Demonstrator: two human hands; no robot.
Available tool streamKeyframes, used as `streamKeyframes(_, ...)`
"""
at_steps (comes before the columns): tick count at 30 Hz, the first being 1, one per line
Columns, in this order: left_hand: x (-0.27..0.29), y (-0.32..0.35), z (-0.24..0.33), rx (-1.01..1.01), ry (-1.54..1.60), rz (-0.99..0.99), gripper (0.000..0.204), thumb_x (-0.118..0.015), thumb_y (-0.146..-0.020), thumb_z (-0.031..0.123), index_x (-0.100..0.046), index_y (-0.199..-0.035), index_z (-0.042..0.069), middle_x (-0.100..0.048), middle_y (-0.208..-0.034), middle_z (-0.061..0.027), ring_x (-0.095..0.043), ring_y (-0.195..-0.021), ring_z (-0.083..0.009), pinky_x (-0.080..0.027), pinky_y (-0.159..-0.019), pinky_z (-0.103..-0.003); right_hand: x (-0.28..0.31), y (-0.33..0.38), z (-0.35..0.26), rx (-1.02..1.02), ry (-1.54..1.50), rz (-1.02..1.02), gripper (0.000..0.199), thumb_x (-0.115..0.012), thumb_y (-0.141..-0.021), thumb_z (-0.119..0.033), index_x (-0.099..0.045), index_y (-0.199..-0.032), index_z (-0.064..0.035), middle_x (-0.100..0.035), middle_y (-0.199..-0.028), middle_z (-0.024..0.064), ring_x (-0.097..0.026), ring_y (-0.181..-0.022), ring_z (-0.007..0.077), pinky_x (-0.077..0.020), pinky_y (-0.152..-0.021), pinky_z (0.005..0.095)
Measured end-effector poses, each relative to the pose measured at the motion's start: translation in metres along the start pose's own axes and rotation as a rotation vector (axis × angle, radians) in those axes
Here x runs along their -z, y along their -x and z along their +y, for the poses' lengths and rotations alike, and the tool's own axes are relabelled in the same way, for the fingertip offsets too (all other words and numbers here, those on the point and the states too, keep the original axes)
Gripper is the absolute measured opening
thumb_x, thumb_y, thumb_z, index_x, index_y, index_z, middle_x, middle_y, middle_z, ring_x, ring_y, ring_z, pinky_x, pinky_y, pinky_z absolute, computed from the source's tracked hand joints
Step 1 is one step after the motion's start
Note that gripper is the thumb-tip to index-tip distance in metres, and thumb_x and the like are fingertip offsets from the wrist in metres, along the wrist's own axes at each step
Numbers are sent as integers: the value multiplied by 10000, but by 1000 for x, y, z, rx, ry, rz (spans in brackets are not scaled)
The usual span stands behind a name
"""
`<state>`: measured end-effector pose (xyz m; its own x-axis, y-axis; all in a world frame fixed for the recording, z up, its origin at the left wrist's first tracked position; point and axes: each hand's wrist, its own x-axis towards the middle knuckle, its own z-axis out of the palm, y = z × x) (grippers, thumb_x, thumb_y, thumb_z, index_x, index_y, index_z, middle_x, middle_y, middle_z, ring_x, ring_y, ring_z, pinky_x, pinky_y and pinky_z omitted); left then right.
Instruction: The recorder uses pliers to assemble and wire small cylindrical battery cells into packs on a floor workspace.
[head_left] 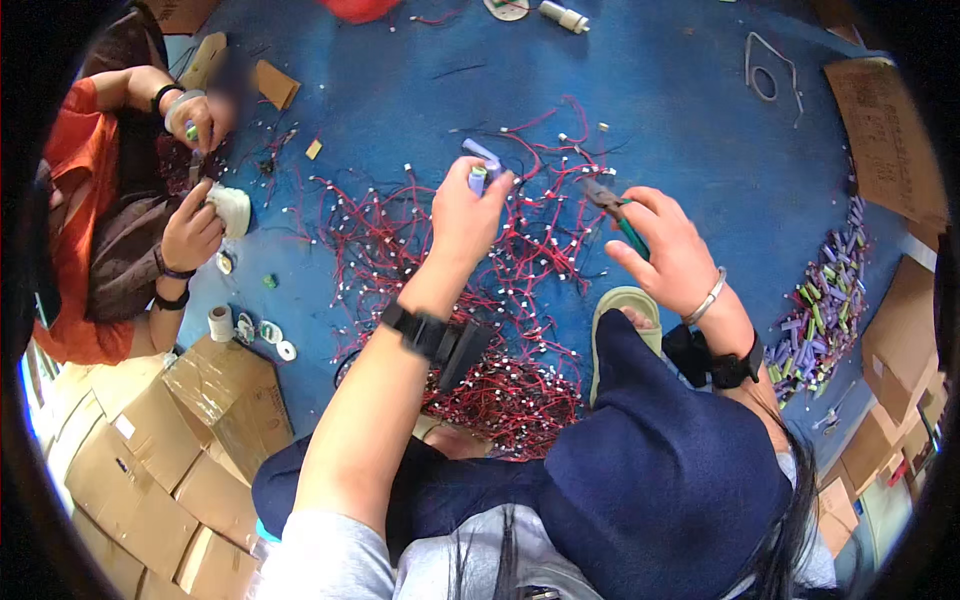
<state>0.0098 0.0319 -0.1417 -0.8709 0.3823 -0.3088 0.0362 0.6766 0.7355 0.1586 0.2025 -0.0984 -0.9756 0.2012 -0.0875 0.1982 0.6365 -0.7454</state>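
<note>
Left hand (465,213): I'm gripping cells (481,151).
Right hand (665,248): I'm holding pliers (632,234).
Pliers: could be slipping, since I'm grasping loosely.

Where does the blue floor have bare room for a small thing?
One bare floor patch lies between the green-handled metal pliers and the upper-right brown cardboard box; another, between the small yellow square and the red object at the top. Crowded: tangled red and black wires below the left hand, heaped purple and green cylinders.
</note>
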Motion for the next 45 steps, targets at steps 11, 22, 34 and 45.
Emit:
streamKeyframes(11, 23, 49, 26, -10, 315, 81, 192, -647, -723, 142, -556, -849, 29, -551, -679, -32, -488, -604, -91, -399, -548, -249, -11, -26, -39, 45, -37, -172, 277, -590, -731, -306, -579, -796, -37, -550, -838, 106, -529, -789, 286, -429, -666, 373)
streamKeyframes(22, 34, 61, 25, -339, -72, 189, 206, -670, -680, 106, -570, -836, 16, -575, -720, -76, -548, -609, -182, -429, -570, -279, -20, -20, -54, 344, 319, 72, 205, -640, -658, -253, -520, -697, -92, -518, -740, 43, -515, -684, 210, -382, -599, 331)
streamKeyframes(34, 15, 49, 22, 441, 328, -215, 254, -663, -638, 227, -577, -639, -12, -567, -585, -95, -511, -519, -139, -387, -480, -319, -45, -9, -46, 257, 733, 136, 64, -521, -665, -155, -481, -618, -137, -470, -656, 13, -488, -625, 162, -341, -541, 306)
streamKeyframes(45, 32, 65, -18, 483, 467, -329, 187, -616, -748, 228, -601, -778, 44, -578, -683, -46, -494, -551, -121, -388, -488, -252, -30, -36, -15, 112, 671, -224, 173, -590, -712, -243, -563, -765, -80, -550, -781, 70, -559, -722, 246, -426, -595, 369)
